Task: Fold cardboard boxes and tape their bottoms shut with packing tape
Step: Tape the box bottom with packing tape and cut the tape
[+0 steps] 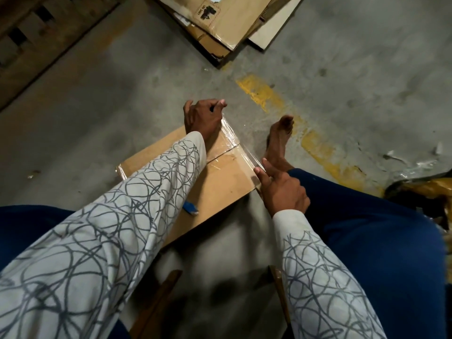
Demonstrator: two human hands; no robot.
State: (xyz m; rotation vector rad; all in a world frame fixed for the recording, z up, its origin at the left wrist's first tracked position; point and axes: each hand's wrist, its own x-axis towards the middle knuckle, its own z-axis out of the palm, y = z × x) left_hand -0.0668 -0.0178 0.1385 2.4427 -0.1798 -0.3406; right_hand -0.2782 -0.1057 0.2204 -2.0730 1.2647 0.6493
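The left sleeve (146, 192) hides part of the box (220, 182). The left hand (201, 118) and right hand (281, 189) each pinch the clear tape (232, 138) stretched between them. The concrete floor (122, 94) is marked in yellow.

Box (220, 182) partly hidden under sleeve (156, 182)

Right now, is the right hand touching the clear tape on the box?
Touching. In the head view the right hand pinches the end of the clear tape with thumb and forefinger at the edge of the box, with no gap showing.
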